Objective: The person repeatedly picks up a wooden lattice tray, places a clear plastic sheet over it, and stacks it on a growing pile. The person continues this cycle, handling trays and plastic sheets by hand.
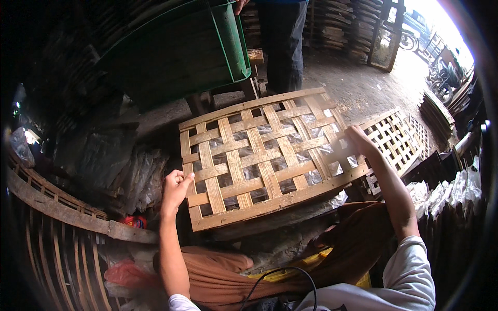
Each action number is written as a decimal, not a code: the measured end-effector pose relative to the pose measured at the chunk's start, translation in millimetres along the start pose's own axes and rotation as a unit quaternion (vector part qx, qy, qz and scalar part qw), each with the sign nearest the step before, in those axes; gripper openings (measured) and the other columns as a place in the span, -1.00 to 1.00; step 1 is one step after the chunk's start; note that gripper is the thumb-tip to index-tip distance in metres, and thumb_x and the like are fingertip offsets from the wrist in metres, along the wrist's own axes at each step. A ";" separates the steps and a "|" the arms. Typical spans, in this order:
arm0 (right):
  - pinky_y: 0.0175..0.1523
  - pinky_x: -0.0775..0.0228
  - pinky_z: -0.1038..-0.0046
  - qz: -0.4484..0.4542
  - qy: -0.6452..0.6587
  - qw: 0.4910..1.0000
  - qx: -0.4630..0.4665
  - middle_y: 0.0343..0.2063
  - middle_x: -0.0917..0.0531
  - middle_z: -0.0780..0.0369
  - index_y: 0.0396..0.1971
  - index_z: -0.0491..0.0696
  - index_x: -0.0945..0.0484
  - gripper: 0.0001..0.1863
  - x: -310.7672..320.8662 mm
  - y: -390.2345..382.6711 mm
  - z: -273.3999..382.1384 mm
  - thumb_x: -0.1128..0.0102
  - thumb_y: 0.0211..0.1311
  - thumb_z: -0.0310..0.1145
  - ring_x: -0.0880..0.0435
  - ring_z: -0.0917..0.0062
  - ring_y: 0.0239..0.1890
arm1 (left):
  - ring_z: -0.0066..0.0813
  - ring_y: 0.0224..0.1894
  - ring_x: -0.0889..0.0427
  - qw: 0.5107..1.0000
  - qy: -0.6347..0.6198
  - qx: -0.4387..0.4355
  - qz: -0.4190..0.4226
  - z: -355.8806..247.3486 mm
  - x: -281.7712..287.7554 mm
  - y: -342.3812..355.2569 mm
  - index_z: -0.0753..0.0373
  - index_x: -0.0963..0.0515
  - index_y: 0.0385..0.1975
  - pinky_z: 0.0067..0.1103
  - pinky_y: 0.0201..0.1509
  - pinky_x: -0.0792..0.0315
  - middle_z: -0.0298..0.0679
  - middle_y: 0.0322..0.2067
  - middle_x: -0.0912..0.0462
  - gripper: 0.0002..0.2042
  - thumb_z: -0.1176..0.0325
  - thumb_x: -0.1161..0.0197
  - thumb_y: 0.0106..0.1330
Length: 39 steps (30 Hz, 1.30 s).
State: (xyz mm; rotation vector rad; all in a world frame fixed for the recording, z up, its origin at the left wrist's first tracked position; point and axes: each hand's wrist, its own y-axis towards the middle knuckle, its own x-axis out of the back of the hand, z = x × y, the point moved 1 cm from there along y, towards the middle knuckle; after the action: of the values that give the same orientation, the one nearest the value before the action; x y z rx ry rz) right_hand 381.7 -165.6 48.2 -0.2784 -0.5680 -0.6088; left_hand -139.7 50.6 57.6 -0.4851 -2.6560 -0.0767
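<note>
A woven bamboo rack (270, 165) with wide crossing slats in a wooden frame is held tilted in front of me, above my lap. At its left edge my left hand (176, 193) is closed, fingers curled and thumb against the frame. My right hand (359, 142) grips the right edge from above; its fingers are slightly blurred and partly hidden. Clear plastic sheeting (293, 139) shows through the gaps between the slats.
A second woven rack (397, 137) leans just right of mine. Beyond stands a green metal bin (171, 57), with a person in dark trousers (282, 46) beside it. A slatted wooden rail (78, 210) curves along the left. Plastic-covered panels (456, 194) stand on the right.
</note>
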 end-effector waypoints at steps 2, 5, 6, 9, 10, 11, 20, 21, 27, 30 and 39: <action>-0.62 0.01 0.44 0.025 -0.034 0.999 -0.008 -0.83 -0.25 0.34 -0.83 -0.06 -0.30 -0.77 -0.4 3.2 -0.2 0.03 -0.12 -0.31 -0.20 0.63 -0.75 | -0.81 -0.67 -0.22 1.000 0.007 -0.001 -0.003 2.3 0.8 -1.0 0.34 -0.42 -0.48 -0.68 -0.66 -0.06 -0.47 -0.72 -0.37 -0.77 0.31 -0.25 0.20; -0.61 0.00 0.45 0.046 -0.047 0.998 -0.023 -0.83 -0.24 0.35 -0.83 -0.06 -0.29 -0.77 2.2 6.7 -1.7 0.04 -0.12 -0.31 -0.21 0.63 -0.74 | -0.80 -0.66 -0.23 1.000 0.014 0.004 0.001 -0.7 -0.8 -2.3 0.34 -0.42 -0.48 -0.68 -0.65 -0.05 -0.47 -0.71 -0.37 -0.77 0.30 -0.25 0.20; -0.62 0.01 0.45 0.042 -0.038 0.998 -0.023 -0.84 -0.24 0.35 -0.84 -0.07 -0.28 -0.77 1.3 4.9 -0.3 0.04 -0.12 -0.32 -0.21 0.63 -0.75 | -0.79 -0.66 -0.23 1.000 0.015 0.007 0.001 -1.6 -0.5 -3.3 0.34 -0.41 -0.48 -0.68 -0.65 -0.05 -0.46 -0.71 -0.37 -0.77 0.30 -0.25 0.20; -0.60 -0.03 0.48 0.049 0.000 0.997 -0.065 -0.81 -0.28 0.35 -0.78 -0.08 -0.32 -0.82 1.6 3.0 3.8 0.01 -0.12 -0.35 -0.24 0.63 -0.72 | -0.74 -0.62 -0.33 0.999 0.043 0.010 0.011 -0.5 0.1 -0.7 0.36 -0.43 -0.43 -0.69 -0.61 -0.16 -0.39 -0.67 -0.43 -0.78 0.31 -0.24 0.21; -0.60 -0.05 0.49 0.054 0.014 0.995 -0.085 -0.79 -0.30 0.35 -0.74 -0.08 -0.34 -0.85 2.2 2.4 4.7 0.00 -0.12 -0.37 -0.25 0.63 -0.71 | -0.72 -0.60 -0.38 0.998 0.056 0.010 0.016 1.0 -0.5 1.0 0.37 -0.44 -0.40 -0.69 -0.59 -0.21 -0.36 -0.66 -0.46 -0.78 0.31 -0.23 0.22; -0.57 -0.09 0.50 0.052 0.008 0.996 -0.077 -0.72 -0.35 0.33 -0.65 -0.09 -0.36 -0.88 -1.9 -1.8 12.8 -0.03 -0.12 -0.37 -0.30 0.61 -0.66 | -0.66 -0.56 -0.44 0.998 0.052 0.029 0.006 1.9 0.4 1.1 0.39 -0.45 -0.36 -0.67 -0.54 -0.28 -0.30 -0.62 -0.49 -0.77 0.32 -0.23 0.21; -0.34 -0.41 0.43 0.123 -0.095 0.984 -0.090 -0.27 -0.51 0.16 0.03 -0.08 -0.34 -0.43 -15.4 1.1 -6.9 -0.14 -0.10 -0.29 -0.52 0.48 -0.28 | -0.18 -0.26 -0.64 0.978 0.192 0.069 0.052 40.7 7.2 12.2 0.49 -0.45 -0.13 -0.42 -0.17 -0.48 0.08 -0.34 -0.62 -0.59 0.29 -0.28 0.12; -0.36 -0.44 0.41 0.139 -0.097 0.983 -0.068 -0.27 -0.55 0.18 0.04 -0.06 -0.36 -0.43 1.2 11.5 -47.3 -0.14 -0.09 -0.28 -0.56 0.47 -0.30 | -0.12 -0.21 -0.63 0.972 0.219 0.060 0.063 33.0 -7.9 15.4 0.49 -0.47 -0.15 -0.40 -0.12 -0.47 0.12 -0.32 -0.61 -0.57 0.25 -0.29 0.11; -0.22 -0.44 0.38 0.060 -0.219 0.974 0.021 -0.29 -0.59 0.09 -0.17 -0.07 -0.52 -0.57 -21.8 18.6 -60.1 -0.18 -0.15 -0.27 -0.58 0.31 -0.24 | -0.03 -0.22 -0.62 0.948 0.289 0.092 0.091 60.7 -17.1 19.8 0.47 -0.52 -0.34 -0.34 -0.13 -0.46 0.16 -0.41 -0.59 -0.63 0.21 -0.29 0.08; -0.08 -0.40 0.32 -0.010 -0.227 0.974 -0.004 -0.26 -0.60 0.05 -0.27 -0.07 -0.53 -0.62 -23.8 14.1 -38.4 -0.22 -0.20 -0.30 -0.56 0.23 -0.12 | -0.03 -0.35 -0.64 0.945 0.295 0.116 0.085 45.8 -25.8 17.4 0.46 -0.47 -0.52 -0.31 -0.23 -0.48 0.15 -0.51 -0.58 -0.67 0.23 -0.28 0.08; -0.19 -0.44 0.25 0.054 -0.396 0.912 0.089 -0.40 -0.62 -0.03 -0.40 -0.15 -0.57 -0.71 -21.1 60.3 -105.8 -0.13 -0.05 -0.24 -0.62 0.16 -0.26 | -0.29 -0.52 -0.59 0.969 0.099 0.206 0.098 50.5 -38.7 42.3 0.49 -0.39 -0.19 -0.34 -0.56 -0.60 -0.05 -0.40 -0.52 -0.71 0.46 -0.20 0.15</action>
State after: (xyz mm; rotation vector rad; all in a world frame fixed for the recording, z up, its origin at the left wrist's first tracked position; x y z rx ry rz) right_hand 448.3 -151.2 -54.9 -0.3802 -1.3756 -0.3108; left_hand -113.0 84.3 -5.6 -0.5604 -2.3278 0.4547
